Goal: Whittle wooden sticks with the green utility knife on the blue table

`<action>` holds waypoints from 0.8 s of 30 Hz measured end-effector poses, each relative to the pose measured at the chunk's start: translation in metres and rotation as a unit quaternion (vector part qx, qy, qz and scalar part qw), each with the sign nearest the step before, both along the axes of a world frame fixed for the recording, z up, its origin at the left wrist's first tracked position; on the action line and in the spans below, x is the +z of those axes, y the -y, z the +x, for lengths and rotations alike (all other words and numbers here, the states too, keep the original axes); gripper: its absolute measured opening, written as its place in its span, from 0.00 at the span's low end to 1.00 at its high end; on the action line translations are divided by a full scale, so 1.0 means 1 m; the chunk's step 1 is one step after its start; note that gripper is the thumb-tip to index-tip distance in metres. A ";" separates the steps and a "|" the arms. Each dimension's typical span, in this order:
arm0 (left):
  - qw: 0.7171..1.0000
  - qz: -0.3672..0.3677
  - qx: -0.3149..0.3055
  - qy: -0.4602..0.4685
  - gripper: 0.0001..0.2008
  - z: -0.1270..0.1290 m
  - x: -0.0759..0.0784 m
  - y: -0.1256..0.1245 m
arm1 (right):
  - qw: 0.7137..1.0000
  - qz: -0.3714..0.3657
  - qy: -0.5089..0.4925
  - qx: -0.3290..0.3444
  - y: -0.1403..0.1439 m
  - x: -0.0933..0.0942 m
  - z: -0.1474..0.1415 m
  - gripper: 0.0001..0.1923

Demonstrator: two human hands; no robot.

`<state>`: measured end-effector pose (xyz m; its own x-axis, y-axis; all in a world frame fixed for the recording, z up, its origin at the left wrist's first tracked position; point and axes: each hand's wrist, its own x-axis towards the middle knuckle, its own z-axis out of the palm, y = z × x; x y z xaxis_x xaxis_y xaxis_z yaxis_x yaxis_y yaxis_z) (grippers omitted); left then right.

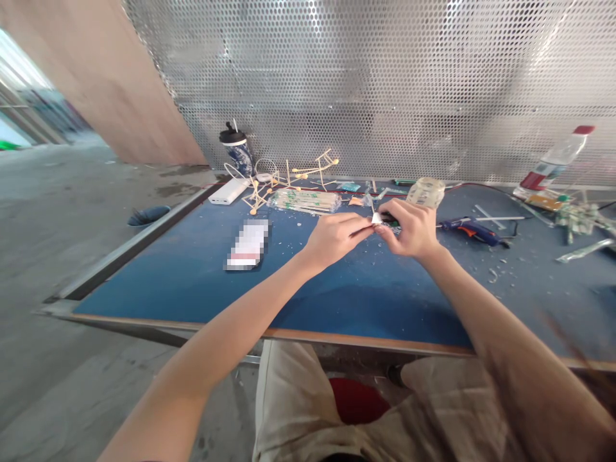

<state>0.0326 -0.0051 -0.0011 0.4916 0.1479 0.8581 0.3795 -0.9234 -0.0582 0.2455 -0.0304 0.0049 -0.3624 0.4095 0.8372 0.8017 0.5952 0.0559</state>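
Observation:
My left hand (337, 236) reaches over the middle of the table, its fingers pinched together at a small white piece (376, 219). My right hand (410, 226) meets it from the other side, thumb and fingers curled round a small dark-handled tool (389, 220). The tool is mostly hidden, so its kind does not show. The two hands' fingertips nearly touch at the white piece. Just right of my right hand lies a blue glue gun (474, 231) with an orange trigger. Behind that hand sits a roll of clear tape (426, 191).
Behind the hands lie a bag of wooden sticks (305, 201) and a stick frame (315, 170) with yellowish joints. A power bank (230, 191), a lidded cup (237, 151) and a blurred-out phone-like item (248, 245) are at left. A bottle (553, 163) stands back right, before the perforated metal wall (360, 83).

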 end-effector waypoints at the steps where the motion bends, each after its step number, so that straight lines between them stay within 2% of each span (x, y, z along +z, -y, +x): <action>1: 1.000 0.000 0.005 0.000 0.08 0.000 0.000 0.000 | 1.000 0.001 0.003 -0.004 0.000 0.000 0.000 0.15; 10: 0.999 0.027 0.014 0.014 0.09 -0.002 0.003 0.002 | 0.999 0.011 0.026 -0.021 0.002 0.000 -0.002 0.17; 18: 0.999 -0.014 0.010 0.039 0.07 0.003 0.002 0.004 | 1.000 -0.003 -0.026 -0.005 -0.003 -0.004 0.002 0.20; 24: 0.999 -0.005 0.005 0.034 0.05 0.002 -0.001 0.002 | 0.999 -0.012 -0.029 -0.006 -0.001 -0.003 0.000 0.19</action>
<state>0.0348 -0.0067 -0.0019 0.4312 0.1604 0.8879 0.3911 -0.9201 -0.0237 0.2452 -0.0292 0.0019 -0.3090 0.4345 0.8460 0.8105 0.5857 -0.0048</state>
